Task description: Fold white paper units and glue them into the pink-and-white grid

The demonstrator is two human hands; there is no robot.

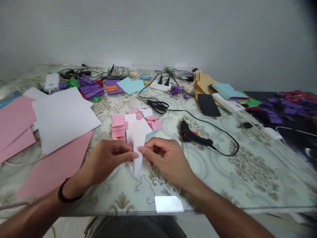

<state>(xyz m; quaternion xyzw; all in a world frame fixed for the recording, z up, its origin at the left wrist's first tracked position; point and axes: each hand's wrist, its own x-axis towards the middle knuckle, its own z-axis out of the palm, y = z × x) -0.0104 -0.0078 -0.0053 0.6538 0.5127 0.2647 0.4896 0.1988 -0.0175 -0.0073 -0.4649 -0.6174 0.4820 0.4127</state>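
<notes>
A narrow strip of white paper [138,158] stands upright between my hands, over the middle of the patterned table [119,185]. My left hand [109,158] pinches its left edge between thumb and curled fingers. From the right, my right hand [165,157] grips the same strip, its thumb close to the left thumb. Just behind are small folded pink papers [118,127] and more pink pieces [156,124], with white paper between them. The fingers partly cover the strip.
Large white sheets [64,115] and pink sheets [59,168] lie at left. A glue gun [195,134] with its cable is at right, scissors [158,105] behind the pink pieces, a black phone [208,105] farther right. Beyond stands a power strip [160,86].
</notes>
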